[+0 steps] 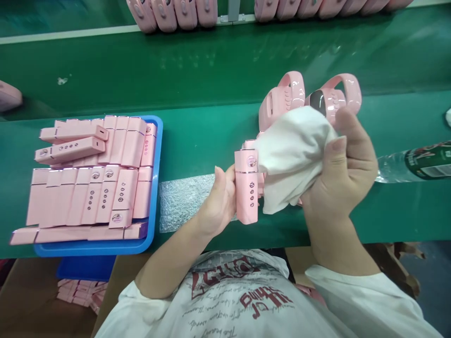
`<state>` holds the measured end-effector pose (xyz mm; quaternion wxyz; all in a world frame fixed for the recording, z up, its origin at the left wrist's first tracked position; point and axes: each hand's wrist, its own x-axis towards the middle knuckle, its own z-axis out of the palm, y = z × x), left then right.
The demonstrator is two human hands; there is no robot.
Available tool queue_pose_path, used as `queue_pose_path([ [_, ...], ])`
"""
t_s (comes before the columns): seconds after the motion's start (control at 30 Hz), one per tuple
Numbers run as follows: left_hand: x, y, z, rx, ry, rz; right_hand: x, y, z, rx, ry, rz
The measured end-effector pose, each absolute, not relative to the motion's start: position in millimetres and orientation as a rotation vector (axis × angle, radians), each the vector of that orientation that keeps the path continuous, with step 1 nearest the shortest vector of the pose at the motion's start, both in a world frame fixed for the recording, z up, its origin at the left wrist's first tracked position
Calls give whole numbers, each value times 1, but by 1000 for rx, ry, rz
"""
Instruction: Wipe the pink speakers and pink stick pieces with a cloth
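In the middle of the view my left hand (219,204) is closed around a pink rectangular device (246,197), held upright. A row of small dark markings and a round emblem show on its front, with a thin metallic band between them. My right hand (340,162) pinches a white cloth (294,152), which hangs from the fingers and reaches the device's right edge. Behind the cloth are more pink pieces, mostly hidden. Two glossy pink housings with looped handles, one on the left (273,105) and one on the right (333,101), stand just beyond the cloth.
A blue tray (155,188) piled with similar pink devices (75,188) sits at the left. Bubble wrap (183,202) lies beside it on the green table (197,141). A plastic bottle (423,162) rests at right. Pink housings (186,14) line the shelf above.
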<state>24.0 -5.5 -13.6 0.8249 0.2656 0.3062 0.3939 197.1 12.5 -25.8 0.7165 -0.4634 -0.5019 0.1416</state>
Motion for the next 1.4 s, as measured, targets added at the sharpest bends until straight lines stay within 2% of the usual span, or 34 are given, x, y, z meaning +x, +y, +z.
queue_pose_path([
  [0.13, 25, -5, -14, 516, 596, 833, 181, 0, -34, -989, -1651, 299],
  [0.27, 21, -2, -11, 434, 581, 891, 163, -8, -41, -542, -2162, 201],
  [0.37, 18, 1, -11, 449, 536, 863, 163, -5, -45, -511, -2140, 161],
  [0.5, 19, 0, -9, 428, 506, 871, 172, 2, -44, -736, -2094, 350],
  [0.63, 19, 0, -7, 342, 479, 897, 171, -1, -40, -695, -2143, 451],
  [0.8, 13, 4, -8, 307, 478, 940, 169, -6, -42, -687, -1879, 493],
  [0.97, 6, 9, -7, 318, 380, 986, 185, 9, -43, -948, -1141, 398],
  [1.17, 3, 10, -7, 339, 352, 993, 204, 33, -33, -862, -739, 1000],
  [1.4, 1, 14, -10, 412, 357, 1042, 224, 36, -18, -667, -750, 1142],
])
